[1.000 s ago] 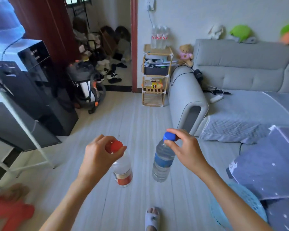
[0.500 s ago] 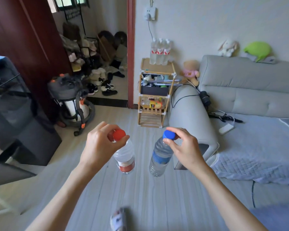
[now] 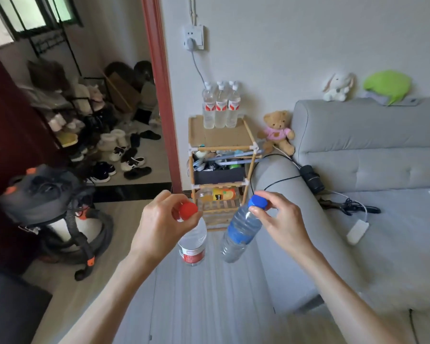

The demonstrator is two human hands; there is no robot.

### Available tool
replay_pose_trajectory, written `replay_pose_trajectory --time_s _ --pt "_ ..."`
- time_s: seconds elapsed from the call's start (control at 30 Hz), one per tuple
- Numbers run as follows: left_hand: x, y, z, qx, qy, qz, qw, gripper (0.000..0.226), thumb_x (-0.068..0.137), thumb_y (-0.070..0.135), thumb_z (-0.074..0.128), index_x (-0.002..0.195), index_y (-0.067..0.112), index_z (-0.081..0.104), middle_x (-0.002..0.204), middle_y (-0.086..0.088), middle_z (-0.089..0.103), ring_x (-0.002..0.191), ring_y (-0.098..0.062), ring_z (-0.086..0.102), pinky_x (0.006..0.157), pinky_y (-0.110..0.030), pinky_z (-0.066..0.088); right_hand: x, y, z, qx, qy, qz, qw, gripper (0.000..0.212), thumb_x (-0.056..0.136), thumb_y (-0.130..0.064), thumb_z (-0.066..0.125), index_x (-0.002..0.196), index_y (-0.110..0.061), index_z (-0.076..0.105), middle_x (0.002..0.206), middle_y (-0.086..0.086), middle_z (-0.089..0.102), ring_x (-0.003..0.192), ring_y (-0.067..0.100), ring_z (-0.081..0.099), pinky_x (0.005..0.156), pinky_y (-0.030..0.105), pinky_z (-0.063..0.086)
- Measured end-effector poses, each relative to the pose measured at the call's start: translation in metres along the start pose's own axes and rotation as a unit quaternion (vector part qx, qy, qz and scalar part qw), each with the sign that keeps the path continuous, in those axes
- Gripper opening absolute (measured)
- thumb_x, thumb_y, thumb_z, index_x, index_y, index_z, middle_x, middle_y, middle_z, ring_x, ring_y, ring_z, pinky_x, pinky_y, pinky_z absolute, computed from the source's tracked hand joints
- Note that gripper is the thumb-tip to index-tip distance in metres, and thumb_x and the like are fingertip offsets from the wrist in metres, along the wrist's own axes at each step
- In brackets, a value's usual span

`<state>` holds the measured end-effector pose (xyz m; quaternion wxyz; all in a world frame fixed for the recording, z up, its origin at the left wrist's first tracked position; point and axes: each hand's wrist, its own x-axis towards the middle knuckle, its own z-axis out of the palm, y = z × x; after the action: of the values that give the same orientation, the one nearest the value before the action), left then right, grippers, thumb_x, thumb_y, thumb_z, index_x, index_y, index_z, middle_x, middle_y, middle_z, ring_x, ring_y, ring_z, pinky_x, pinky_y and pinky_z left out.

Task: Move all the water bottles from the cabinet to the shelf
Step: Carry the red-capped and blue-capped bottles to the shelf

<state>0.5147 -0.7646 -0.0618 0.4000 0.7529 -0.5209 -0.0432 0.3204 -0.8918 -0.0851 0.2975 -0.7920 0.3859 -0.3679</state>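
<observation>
Red-capped bottle point(image 3: 192, 240) pinched in my left hand point(image 3: 160, 223), blue-capped bottle point(image 3: 241, 232) in my right hand point(image 3: 281, 220); three bottles point(image 3: 221, 105) (upright) already top the shelf point(image 3: 221, 139), these two remain.

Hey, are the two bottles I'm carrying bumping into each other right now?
Apart. The head view shows a strip of floor between the red-capped bottle in the left hand and the blue-capped bottle in the right hand.
</observation>
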Motion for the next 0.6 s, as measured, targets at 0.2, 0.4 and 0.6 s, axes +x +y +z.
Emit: replay_pose_trajectory --time_s 0.2,0.4,0.6 --pt "0.126 -0.041 0.040 -0.019 -0.002 -0.001 1.000 0.019 0.066 0.026 0.078 0.080 0.019 0.066 0.071 0.008 0.054 0.061 -0.006 0.055 0.062 -0.006 0.041 0.130 0.040 0.037 -0.027 0.003 0.001 1.000 0.029 0.073 -0.009 0.072 0.101 -0.011 0.065 0.089 0.001 0.061 0.073 0.005 0.050 0.074 0.002 0.034" --pt "0.249 -0.066 0.087 -0.027 -0.006 -0.004 1.000 0.021 0.065 0.028 0.078 0.080 0.019 0.067 0.071 0.006 0.055 0.072 -0.008 0.055 0.063 -0.010 0.044 0.266 0.082 0.058 -0.044 -0.012 -0.015 0.999 0.028 0.073 -0.011 0.073 0.101 -0.009 0.066 0.090 0.008 0.065 0.074 0.021 0.056 0.072 0.002 0.035" --pt "0.364 -0.077 0.111 -0.042 0.020 -0.008 0.999 0.018 0.065 0.027 0.078 0.078 0.022 0.067 0.071 0.006 0.056 0.072 -0.007 0.055 0.063 -0.007 0.041 0.390 0.099 0.072 -0.049 -0.001 -0.029 0.998 0.031 0.075 -0.016 0.072 0.104 -0.010 0.065 0.085 0.003 0.062 0.069 0.004 0.051 0.069 0.000 0.033"
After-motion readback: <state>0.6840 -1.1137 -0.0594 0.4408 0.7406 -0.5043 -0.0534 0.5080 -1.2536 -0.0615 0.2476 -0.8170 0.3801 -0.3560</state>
